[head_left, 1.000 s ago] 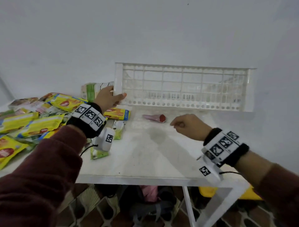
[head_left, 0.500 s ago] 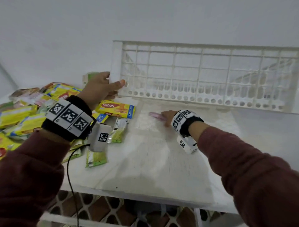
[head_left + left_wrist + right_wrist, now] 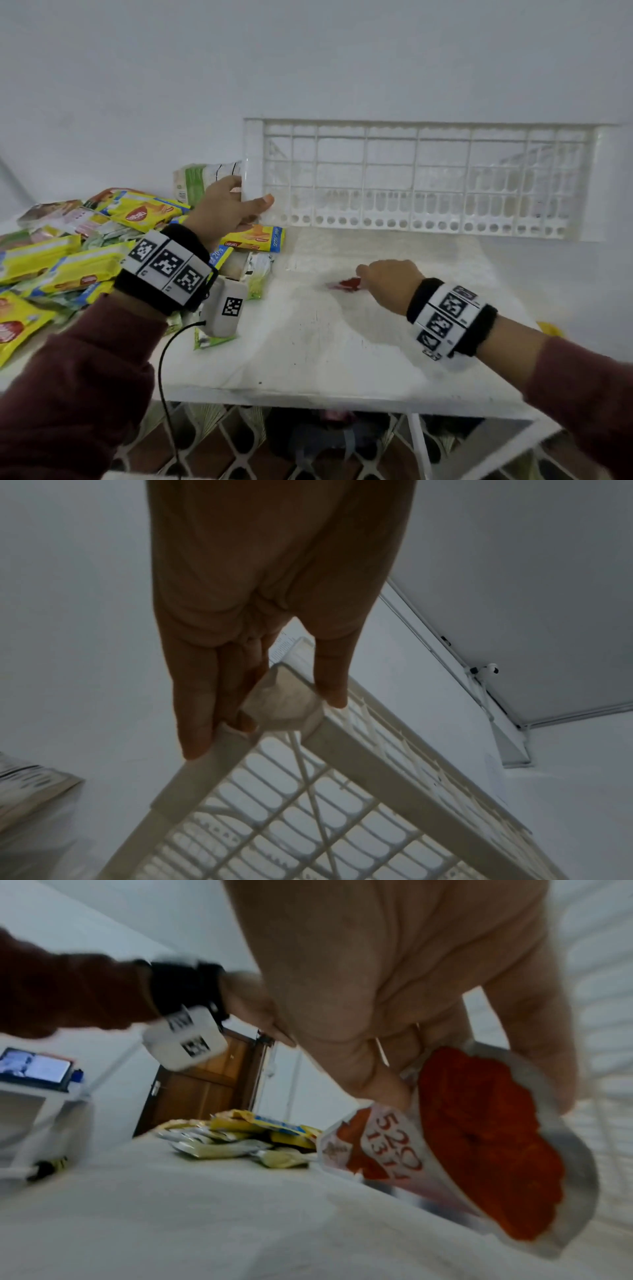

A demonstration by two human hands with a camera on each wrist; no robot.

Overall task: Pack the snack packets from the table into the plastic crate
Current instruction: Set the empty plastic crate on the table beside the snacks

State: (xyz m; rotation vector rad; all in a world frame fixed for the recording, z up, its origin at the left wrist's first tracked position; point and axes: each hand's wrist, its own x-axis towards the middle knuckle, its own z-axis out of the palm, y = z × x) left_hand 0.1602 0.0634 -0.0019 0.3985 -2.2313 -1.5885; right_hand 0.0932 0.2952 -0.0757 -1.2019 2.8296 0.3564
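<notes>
Your left hand [image 3: 227, 202] grips the white plastic crate [image 3: 424, 178] at its corner; your right hand [image 3: 388, 279] pinches a red snack packet [image 3: 479, 1153] above the table [image 3: 325, 342].

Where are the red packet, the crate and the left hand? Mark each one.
red packet [image 3: 486, 1153]: right wrist view, its red printed face.
crate [image 3: 421, 178]: head view, its lattice side wall.
left hand [image 3: 226, 209]: head view, back of hand.
</notes>
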